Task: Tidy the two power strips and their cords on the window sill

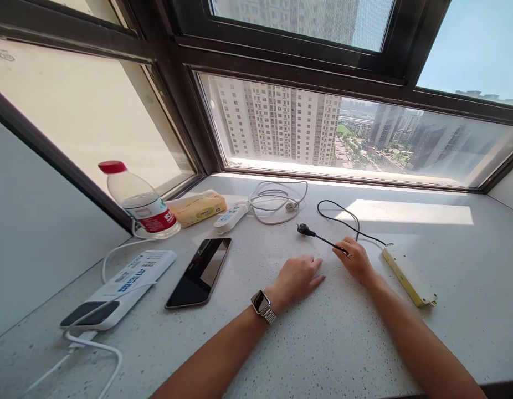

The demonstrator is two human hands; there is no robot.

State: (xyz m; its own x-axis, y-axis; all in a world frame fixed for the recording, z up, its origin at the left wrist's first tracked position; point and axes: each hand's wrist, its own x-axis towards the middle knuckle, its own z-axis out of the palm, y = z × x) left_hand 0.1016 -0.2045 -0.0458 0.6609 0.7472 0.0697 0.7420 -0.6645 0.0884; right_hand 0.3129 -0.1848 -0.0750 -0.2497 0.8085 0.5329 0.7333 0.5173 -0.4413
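Note:
My right hand [355,260] is closed round a black power cord [326,241], a short way behind its black plug [305,229]. The plug points away to the left, with its pins showing. From there the cord loops back across the counter to a yellowed white power strip [406,277] that lies right of my hand. My left hand [300,277] rests on the counter with its fingers stretched out, holding nothing, just left of my right hand. A watch [261,303] with a metal band is on my left wrist.
The speckled white counter [323,354] meets a window ledge. A black phone [200,271], a large white power strip [119,288], a red-capped bottle [144,205], a yellow tissue pack [198,208] and a small white power strip [230,218] with a coiled cord [277,194] lie leftward.

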